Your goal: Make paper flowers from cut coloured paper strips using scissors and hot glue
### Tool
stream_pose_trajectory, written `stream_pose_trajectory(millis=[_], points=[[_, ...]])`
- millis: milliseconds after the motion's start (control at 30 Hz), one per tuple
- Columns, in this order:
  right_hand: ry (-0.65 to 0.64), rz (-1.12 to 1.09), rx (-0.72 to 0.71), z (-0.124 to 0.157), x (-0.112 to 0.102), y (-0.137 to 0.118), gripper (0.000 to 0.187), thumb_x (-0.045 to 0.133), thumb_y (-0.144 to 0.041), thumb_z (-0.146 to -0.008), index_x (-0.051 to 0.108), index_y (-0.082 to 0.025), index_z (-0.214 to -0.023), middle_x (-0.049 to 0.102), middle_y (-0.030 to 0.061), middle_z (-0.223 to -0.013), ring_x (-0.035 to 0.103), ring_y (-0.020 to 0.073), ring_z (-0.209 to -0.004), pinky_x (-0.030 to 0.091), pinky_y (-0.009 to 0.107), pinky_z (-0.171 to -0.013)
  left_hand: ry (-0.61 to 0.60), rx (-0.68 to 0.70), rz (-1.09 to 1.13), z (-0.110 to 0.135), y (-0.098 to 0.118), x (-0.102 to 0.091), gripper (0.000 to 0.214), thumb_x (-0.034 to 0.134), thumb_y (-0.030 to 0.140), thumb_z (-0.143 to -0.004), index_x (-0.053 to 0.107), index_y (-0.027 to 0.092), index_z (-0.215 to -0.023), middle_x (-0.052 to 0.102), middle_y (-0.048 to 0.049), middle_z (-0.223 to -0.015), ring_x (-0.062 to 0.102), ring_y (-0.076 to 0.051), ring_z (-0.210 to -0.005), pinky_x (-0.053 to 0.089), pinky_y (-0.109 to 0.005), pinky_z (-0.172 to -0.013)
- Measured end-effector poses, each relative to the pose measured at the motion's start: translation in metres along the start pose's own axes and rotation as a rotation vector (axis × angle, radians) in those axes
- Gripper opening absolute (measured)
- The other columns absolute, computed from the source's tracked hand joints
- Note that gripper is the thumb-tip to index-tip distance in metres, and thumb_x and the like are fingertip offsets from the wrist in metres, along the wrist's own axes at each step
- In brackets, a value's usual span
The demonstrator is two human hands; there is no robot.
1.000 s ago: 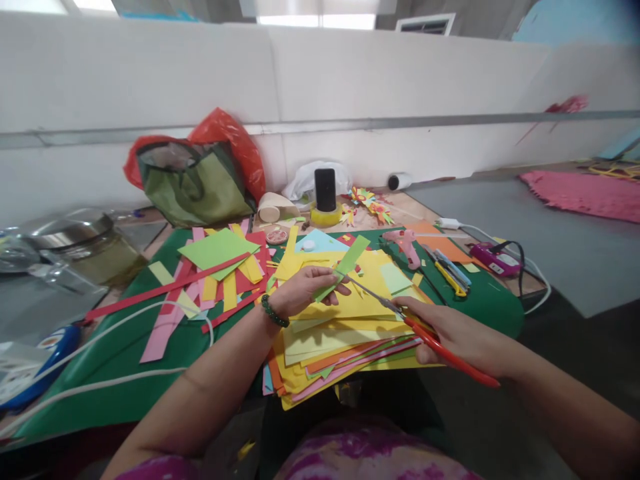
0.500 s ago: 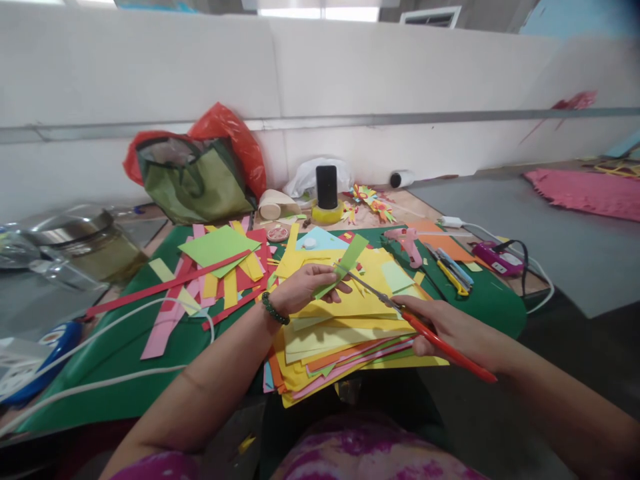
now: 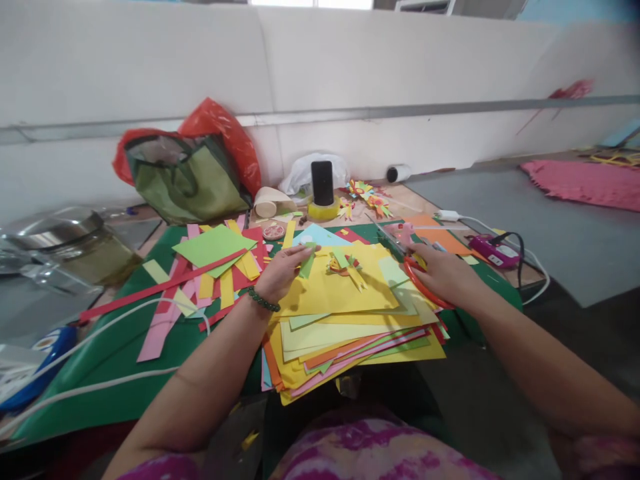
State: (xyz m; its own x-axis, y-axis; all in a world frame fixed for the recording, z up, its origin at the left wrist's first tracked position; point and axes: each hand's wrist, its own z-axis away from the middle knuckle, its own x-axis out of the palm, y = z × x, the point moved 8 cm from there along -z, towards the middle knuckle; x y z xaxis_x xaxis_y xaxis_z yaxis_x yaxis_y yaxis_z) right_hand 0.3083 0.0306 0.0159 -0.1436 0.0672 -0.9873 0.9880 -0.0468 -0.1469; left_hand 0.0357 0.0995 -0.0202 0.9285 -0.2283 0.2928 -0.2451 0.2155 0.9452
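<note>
The left hand (image 3: pixel 280 272) is clamped on a green strip (image 3: pixel 309 261), pinched between thumb and fingers, and this strip is above the left part of a yellow sheet (image 3: pixel 320 293). The right hand (image 3: pixel 443 272) is closed around the red handles of the scissors (image 3: pixel 419 283), at the right side of the paper stack (image 3: pixel 350 338). The blades point forward and, in this view, pass before the pink glue gun (image 3: pixel 400 231); whether they are apart, I cannot tell. The 2 hands are well apart. Between them, on the sheet, lies a small paper figure (image 3: pixel 353 275). Farther back, the phone (image 3: pixel 322 181) stands upright at a tape roll (image 3: pixel 323 211).
</note>
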Motion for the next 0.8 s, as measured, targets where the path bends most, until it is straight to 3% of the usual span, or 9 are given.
stream_pose_trajectory(millis=[133,300,400,467,567,633,733,800], points=[[-0.159,0.105,0.036,-0.009,0.021,-0.001,0.044,0.045,-0.039,-0.09,0.056,-0.02,-0.128,0.073,0.0146,-0.104,0.068,0.0328,-0.094,0.042,0.031,-0.064,0.096,-0.007,0.085,-0.003,0.0,-0.008,0.026,0.084,0.024,-0.063,0.077,0.014,-0.086,0.073,-0.0032,-0.078,0.062,-0.01,-0.068,0.045,-0.019,-0.061],[-0.216,0.132,-0.048,-0.016,0.045,-0.013,0.043,0.041,-0.039,-0.093,0.053,-0.014,-0.126,0.07,0.017,-0.107,0.067,0.0324,-0.095,0.042,0.033,-0.064,0.037,-0.061,0.154,0.004,-0.007,0.006,0.019,0.081,0.015,-0.065,0.076,0.01,-0.082,0.072,-0.0044,-0.076,0.061,-0.009,-0.067,0.046,-0.02,-0.066],[-0.22,0.204,-0.052,-0.015,0.037,-0.017,0.033,0.042,-0.034,-0.093,0.06,-0.017,-0.115,0.065,0.0197,-0.114,0.065,0.035,-0.1,0.044,0.036,-0.068,-0.005,-0.086,0.169,0.008,-0.012,0.013,0.019,0.08,0.016,-0.067,0.076,0.011,-0.085,0.07,-0.0033,-0.071,0.061,-0.01,-0.066,0.046,-0.022,-0.068],[-0.138,0.149,-0.04,-0.011,0.02,-0.028,0.028,0.043,-0.032,-0.093,0.061,-0.018,-0.108,0.064,0.0201,-0.116,0.063,0.0358,-0.103,0.045,0.038,-0.07,-0.019,-0.082,0.173,0.01,-0.015,0.016,0.023,0.081,0.021,-0.068,0.077,0.014,-0.09,0.072,-0.0045,-0.078,0.063,-0.013,-0.075,0.046,-0.023,-0.071],[-0.015,-0.287,-0.152,-0.006,0.002,-0.065,0.02,0.048,-0.037,-0.091,0.056,-0.02,-0.098,0.069,0.0129,-0.101,0.065,0.0272,-0.096,0.047,0.035,-0.074,-0.049,-0.05,0.192,0.013,-0.018,0.025,0.032,0.082,0.034,-0.067,0.076,0.02,-0.095,0.074,-0.0075,-0.099,0.063,-0.019,-0.098,0.046,-0.026,-0.078],[-0.051,-0.638,-0.265,-0.007,0.007,-0.095,0.024,0.055,-0.045,-0.085,0.051,-0.021,-0.087,0.068,0.0079,-0.09,0.065,0.0219,-0.083,0.048,0.032,-0.069,-0.077,-0.012,0.22,0.016,-0.019,0.032,0.036,0.084,0.039,-0.064,0.076,0.021,-0.096,0.073,-0.0085,-0.108,0.06,-0.022,-0.107,0.046,-0.03,-0.084],[-0.136,-1.029,-0.328,-0.018,0.024,-0.124,0.031,0.065,-0.043,-0.071,0.041,-0.023,-0.075,0.06,0.0,-0.072,0.06,0.0163,-0.065,0.045,0.028,-0.059,-0.096,0.019,0.249,0.018,-0.02,0.037,0.041,0.086,0.041,-0.059,0.077,0.021,-0.093,0.072,-0.0087,-0.107,0.062,-0.023,-0.105,0.046,-0.032,-0.086],[-0.153,-1.163,-0.355,-0.025,0.028,-0.132,0.028,0.062,-0.035,-0.069,0.037,-0.024,-0.074,0.053,-0.0046,-0.065,0.055,0.0133,-0.059,0.042,0.026,-0.055,-0.082,0.022,0.248,0.018,-0.02,0.036,0.042,0.087,0.042,-0.057,0.077,0.021,-0.091,0.073,-0.0075,-0.102,0.063,-0.02,-0.098,0.046,-0.03,-0.083]])
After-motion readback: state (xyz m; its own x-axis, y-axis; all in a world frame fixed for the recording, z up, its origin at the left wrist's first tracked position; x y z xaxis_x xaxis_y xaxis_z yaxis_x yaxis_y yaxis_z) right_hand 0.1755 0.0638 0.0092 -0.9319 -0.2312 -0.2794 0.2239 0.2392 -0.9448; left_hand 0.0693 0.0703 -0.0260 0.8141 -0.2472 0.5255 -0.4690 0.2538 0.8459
